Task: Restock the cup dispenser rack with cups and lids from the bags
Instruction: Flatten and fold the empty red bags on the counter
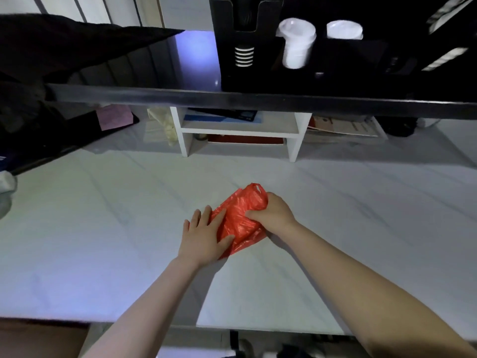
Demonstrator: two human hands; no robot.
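Note:
A crumpled red plastic bag [238,218] lies flat on the white marble-look table [103,215]. My left hand [204,235] presses its left side with straight fingers. My right hand [273,213] grips the bag's upper right part, fingers curled into the plastic. On the dark shelf above stands the black cup dispenser rack [335,71]. A stack of white cups [296,43] pokes out of one round opening and a second white stack [344,29] shows in the opening beside it. White lids [244,56] are visible through a slot at the rack's left.
A dark shelf edge [258,98] runs across above the table. A small white shelf unit [240,130] with books stands at the table's back. Papers [346,126] lie at back right, a pink note [114,116] and dark items at back left.

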